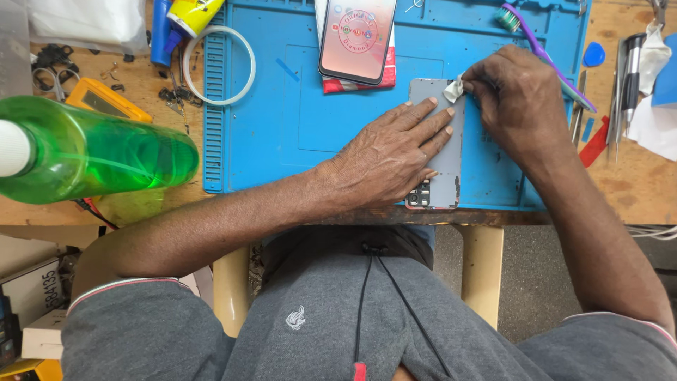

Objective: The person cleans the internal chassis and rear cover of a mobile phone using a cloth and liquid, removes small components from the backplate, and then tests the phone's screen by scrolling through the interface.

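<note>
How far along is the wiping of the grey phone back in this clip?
Under way. The left hand presses the grey phone flat on the blue mat; the right hand rubs a small white wipe at its top corner. The camera end looks untouched.

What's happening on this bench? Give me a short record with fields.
Surface: blue repair mat on a wooden bench
Left hand: lies flat on a grey phone back cover, pressing it down
Right hand: pinches a small white wipe at the cover's top edge
Nearby: second phone, screen lit; purple toothbrush; green bottle
</note>
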